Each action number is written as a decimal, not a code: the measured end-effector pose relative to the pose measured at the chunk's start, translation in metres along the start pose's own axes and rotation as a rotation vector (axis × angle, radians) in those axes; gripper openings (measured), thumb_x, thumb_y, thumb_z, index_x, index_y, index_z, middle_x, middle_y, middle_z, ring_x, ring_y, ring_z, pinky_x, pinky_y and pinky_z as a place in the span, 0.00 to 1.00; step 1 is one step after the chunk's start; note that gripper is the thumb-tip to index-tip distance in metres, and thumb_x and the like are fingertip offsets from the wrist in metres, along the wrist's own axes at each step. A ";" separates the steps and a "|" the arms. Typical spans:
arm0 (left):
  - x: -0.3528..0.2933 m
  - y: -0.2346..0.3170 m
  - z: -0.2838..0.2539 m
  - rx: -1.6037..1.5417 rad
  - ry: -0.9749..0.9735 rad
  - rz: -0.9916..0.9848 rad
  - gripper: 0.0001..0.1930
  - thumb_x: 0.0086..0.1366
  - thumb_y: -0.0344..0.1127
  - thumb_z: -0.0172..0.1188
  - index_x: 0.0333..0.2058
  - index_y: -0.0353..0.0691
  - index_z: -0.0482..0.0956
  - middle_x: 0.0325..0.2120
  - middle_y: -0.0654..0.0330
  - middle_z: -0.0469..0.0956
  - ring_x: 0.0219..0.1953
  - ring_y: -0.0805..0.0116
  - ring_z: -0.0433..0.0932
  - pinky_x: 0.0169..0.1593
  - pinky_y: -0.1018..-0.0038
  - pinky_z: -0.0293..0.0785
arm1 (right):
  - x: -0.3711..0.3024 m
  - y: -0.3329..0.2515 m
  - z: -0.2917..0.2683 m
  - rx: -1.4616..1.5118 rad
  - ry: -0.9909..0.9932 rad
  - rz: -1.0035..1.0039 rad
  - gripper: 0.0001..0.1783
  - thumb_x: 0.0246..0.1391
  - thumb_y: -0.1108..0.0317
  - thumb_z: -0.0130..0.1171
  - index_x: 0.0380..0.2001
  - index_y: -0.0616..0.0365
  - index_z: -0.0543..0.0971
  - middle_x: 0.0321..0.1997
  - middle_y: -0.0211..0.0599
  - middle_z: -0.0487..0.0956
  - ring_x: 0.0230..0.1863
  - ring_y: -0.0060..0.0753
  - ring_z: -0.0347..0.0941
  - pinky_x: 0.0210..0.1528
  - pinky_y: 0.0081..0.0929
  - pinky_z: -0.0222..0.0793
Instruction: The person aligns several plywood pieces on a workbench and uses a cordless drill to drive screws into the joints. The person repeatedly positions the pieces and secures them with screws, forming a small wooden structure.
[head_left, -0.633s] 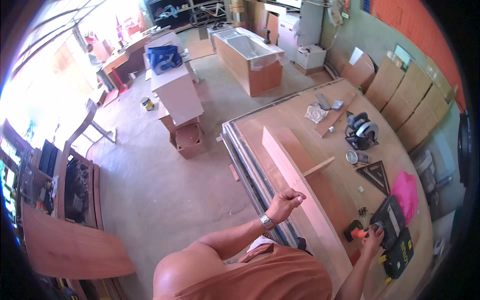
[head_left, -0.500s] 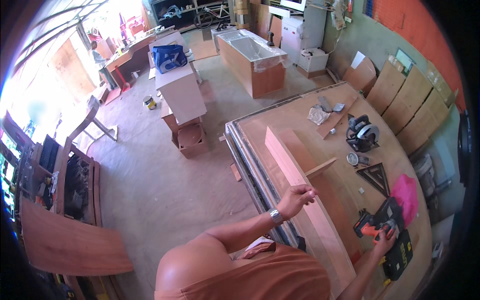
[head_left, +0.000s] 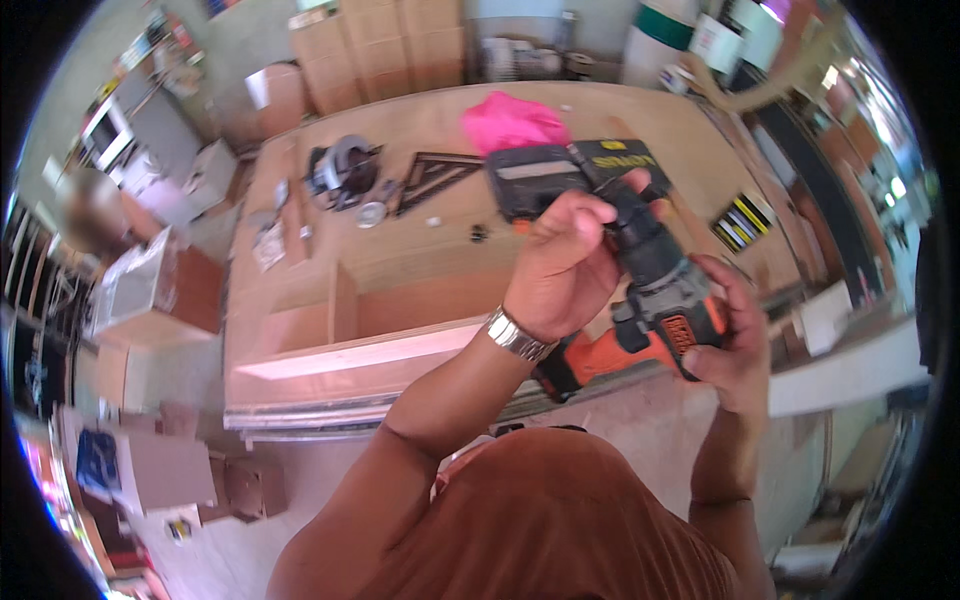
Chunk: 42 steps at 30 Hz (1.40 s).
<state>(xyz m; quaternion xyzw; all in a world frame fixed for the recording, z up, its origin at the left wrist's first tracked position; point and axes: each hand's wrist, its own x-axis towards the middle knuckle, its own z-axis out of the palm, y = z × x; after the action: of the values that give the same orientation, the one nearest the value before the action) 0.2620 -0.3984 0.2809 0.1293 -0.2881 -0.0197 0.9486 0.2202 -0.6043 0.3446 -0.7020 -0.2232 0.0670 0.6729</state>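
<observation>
An orange and black cordless drill (head_left: 655, 265) is held up before my chest, above the near side of the workbench. Its chuck end tilts up and away, and its battery base points to the lower left. My right hand (head_left: 735, 340) grips the rear of the drill's body, thumb on the near side. My left hand (head_left: 565, 260), with a metal watch at the wrist, is closed around the chuck, and some fingertips show beyond it. Whether a bit sits in the chuck I cannot tell. Below lies a wooden frame of boards (head_left: 400, 345) along the bench's near edge.
Beyond the drill, two black tool cases (head_left: 535, 180) lie beside a pink bag (head_left: 510, 122). A black triangular square (head_left: 437, 180) and a circular saw (head_left: 345, 170) are farther left. A yellow and black box (head_left: 742, 222) rests at the bench's right; wooden panels (head_left: 370, 50) lean behind.
My view has turned right to face the bench. The drill has been lifted from beside the cases in my right hand. My left hand has moved from over the board to the chuck.
</observation>
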 end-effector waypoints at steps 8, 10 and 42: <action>0.009 -0.130 0.026 -0.172 0.367 -0.012 0.06 0.64 0.38 0.62 0.38 0.46 0.80 0.50 0.53 0.77 0.53 0.49 0.75 0.55 0.54 0.75 | -0.088 0.093 -0.058 0.868 0.312 -0.270 0.58 0.40 0.50 0.77 0.67 0.58 0.53 0.59 0.44 0.73 0.61 0.44 0.70 0.62 0.39 0.67; 0.012 -0.168 0.037 -0.141 0.351 -0.058 0.07 0.63 0.40 0.63 0.37 0.47 0.80 0.50 0.53 0.77 0.53 0.50 0.75 0.56 0.52 0.73 | -0.109 0.121 -0.062 0.544 0.387 -0.418 0.53 0.41 0.48 0.75 0.65 0.58 0.59 0.60 0.42 0.73 0.63 0.46 0.67 0.63 0.42 0.65; 0.013 -0.292 0.073 0.107 0.148 -0.217 0.08 0.67 0.39 0.59 0.40 0.43 0.76 0.35 0.60 0.81 0.42 0.58 0.82 0.52 0.59 0.76 | -0.212 0.142 -0.175 0.634 0.452 -0.298 0.36 0.45 0.64 0.72 0.56 0.65 0.69 0.49 0.45 0.78 0.36 0.40 0.79 0.39 0.34 0.78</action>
<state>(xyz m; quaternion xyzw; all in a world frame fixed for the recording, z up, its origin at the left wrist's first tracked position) 0.2439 -0.6992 0.2713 0.2109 -0.2024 -0.0972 0.9513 0.1317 -0.8498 0.1774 -0.4170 -0.1373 -0.1217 0.8902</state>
